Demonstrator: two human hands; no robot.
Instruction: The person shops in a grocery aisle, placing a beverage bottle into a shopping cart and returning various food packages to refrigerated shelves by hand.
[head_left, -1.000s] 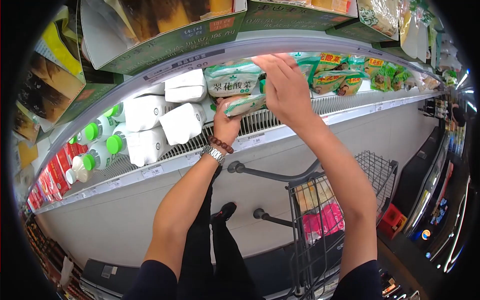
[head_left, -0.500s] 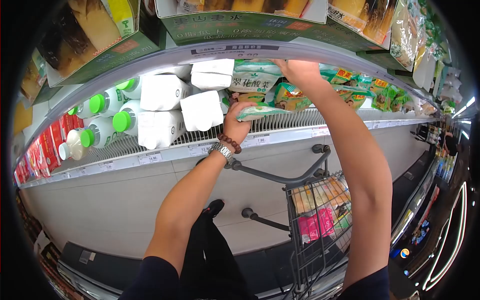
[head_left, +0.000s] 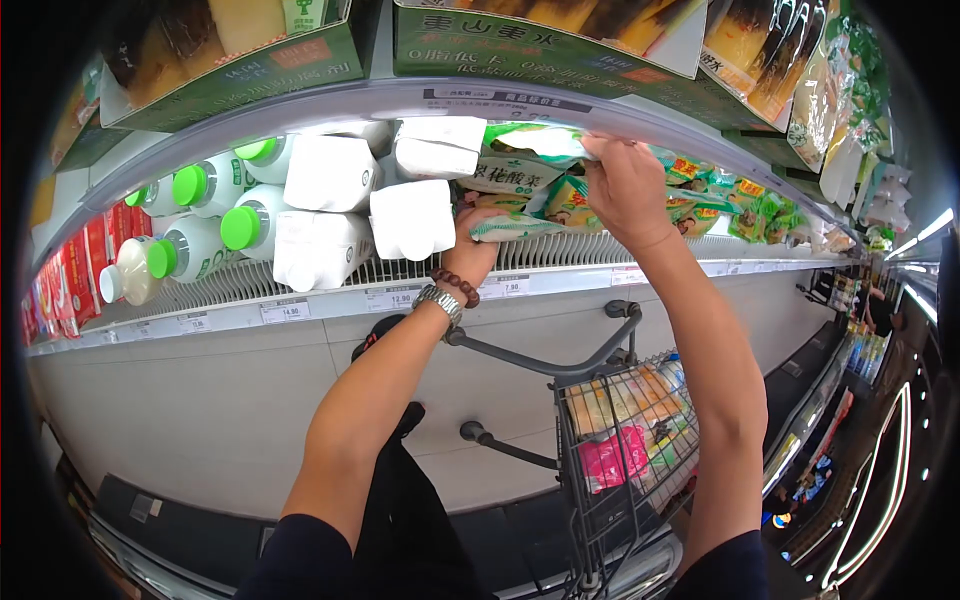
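Observation:
My left hand [head_left: 472, 238], with a beaded bracelet and a metal watch at the wrist, is closed around the end of a green-and-white bag of pickled cabbage [head_left: 520, 228] at the shelf's front; its fingertips are partly hidden. My right hand [head_left: 630, 190] reaches deeper under the shelf above, its fingers pinching the edge of another green-and-white bag [head_left: 540, 141]. Between the hands lie a printed pickled cabbage bag [head_left: 508, 174] and a green and yellow bag [head_left: 566, 200].
White cartons [head_left: 412, 220] and green-capped bottles [head_left: 240, 228] stand left of my hands. Boxed goods [head_left: 540, 45] sit on the shelf above, whose edge [head_left: 330, 103] overhangs. Below right is a wire shopping cart [head_left: 625, 440] holding packages. Price labels line the lower shelf edge [head_left: 340, 300].
My right hand has drawn a little out toward me, and the bag at its fingers shows more. My left hand stays on its bag. The whole view has shifted slightly.

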